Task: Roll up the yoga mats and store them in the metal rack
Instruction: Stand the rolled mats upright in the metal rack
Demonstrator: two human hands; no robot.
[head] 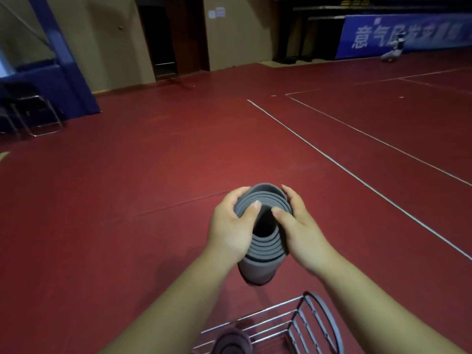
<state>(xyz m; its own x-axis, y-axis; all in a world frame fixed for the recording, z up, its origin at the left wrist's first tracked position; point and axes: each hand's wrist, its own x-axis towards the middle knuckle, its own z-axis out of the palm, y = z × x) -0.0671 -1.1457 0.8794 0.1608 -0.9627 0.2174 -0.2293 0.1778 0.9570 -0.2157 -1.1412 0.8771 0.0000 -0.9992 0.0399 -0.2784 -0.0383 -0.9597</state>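
**A:** What sort of room is this?

**B:** A sports hall, dim. The floor (153, 175) is red and runs wall to wall, with thin white lines (332, 159) crossing it on the right. There is no surface here; everything stands on the floor itself.

**A:** And around the edges?

**B:** A metal-framed chair (33, 111) at the far left, beside blue padding (63, 60) on a slanted post. A dark doorway (171, 37) sits in the tan wall (115, 42), with two sheets of paper (217, 12) stuck up to the right of it. On the far right hangs a blue banner (403, 34) with white lettering, too blurred to read.

**A:** Where is the mat?

**B:** The grey mat (256, 269) is rolled up and held upright at the middle of the view, its coiled end facing the camera. Whether its lower end touches the floor, I cannot tell.

**A:** How is the grip?

**B:** Both hands pinch the top rim. The left hand (229, 226) has its thumb hooked inside the hollow and fingers wrapped round the outside; the right hand (298, 226) does the same on the other side.

**A:** The rack?

**B:** The wire rack (293, 320) is at the bottom edge, just nearer the person than the mat. A dark roll (232, 341) stands in it on the left side.
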